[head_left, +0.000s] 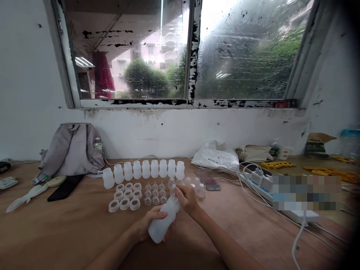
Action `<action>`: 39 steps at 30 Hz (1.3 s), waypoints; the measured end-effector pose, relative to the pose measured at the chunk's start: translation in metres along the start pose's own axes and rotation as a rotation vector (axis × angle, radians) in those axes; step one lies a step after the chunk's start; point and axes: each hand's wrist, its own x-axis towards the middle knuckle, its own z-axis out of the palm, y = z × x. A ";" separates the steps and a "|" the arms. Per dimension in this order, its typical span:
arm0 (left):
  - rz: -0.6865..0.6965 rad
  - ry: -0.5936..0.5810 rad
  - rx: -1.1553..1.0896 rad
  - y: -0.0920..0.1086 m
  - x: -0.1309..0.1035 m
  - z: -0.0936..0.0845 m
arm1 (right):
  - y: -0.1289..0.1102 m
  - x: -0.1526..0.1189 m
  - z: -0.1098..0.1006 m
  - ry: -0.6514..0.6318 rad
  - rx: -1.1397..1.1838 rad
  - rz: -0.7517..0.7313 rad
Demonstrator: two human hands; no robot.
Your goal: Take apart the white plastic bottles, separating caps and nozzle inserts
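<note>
A frosted white bottle (pixel 161 225) lies tilted in my left hand (pixel 150 221), whose fingers wrap round its body. At the bottle's upper end, my right hand (pixel 187 198) pinches a clear piece at the mouth; its exact shape is partly hidden by the fingers. Behind stands a row of several frosted bottles (pixel 146 169). In front of that row, white rings (pixel 128 194) lie in a grid, with clear nipples (pixel 155 193) in another grid to their right. Clear domed caps (pixel 200 189) sit just beyond my right hand, partly covered by it.
A grey backpack (pixel 74 150) and a black phone (pixel 65 188) are at the left. A plastic bag (pixel 216 156) rests by the wall. White power strips (pixel 302 214) with loose cables cross the right side, near yellow parts (pixel 334 174).
</note>
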 end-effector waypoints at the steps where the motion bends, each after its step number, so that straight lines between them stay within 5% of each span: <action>1: -0.005 -0.016 -0.052 -0.003 0.000 -0.002 | 0.000 0.000 -0.001 0.006 0.016 -0.003; 8: -0.044 -0.101 -0.137 -0.008 -0.007 -0.013 | 0.027 0.017 -0.026 0.340 -0.022 0.278; 16: 0.099 0.174 -0.256 -0.008 0.000 -0.021 | 0.048 0.020 -0.055 -0.234 -0.265 0.396; 23: 0.112 0.226 -0.225 -0.006 -0.002 -0.021 | 0.070 0.005 -0.050 -0.458 -0.128 0.636; 28: 0.100 0.261 -0.087 -0.002 -0.003 -0.012 | 0.048 0.012 -0.050 -0.370 -0.070 0.503; 31: 0.186 0.374 0.179 -0.001 0.003 -0.007 | 0.026 0.017 -0.046 -0.321 0.031 0.411; 36: 0.353 0.645 0.669 -0.005 0.007 -0.006 | -0.002 0.006 -0.007 -0.373 0.131 0.305; 39: 0.353 0.717 0.781 -0.005 0.004 -0.004 | -0.010 -0.004 0.018 -0.138 0.002 0.317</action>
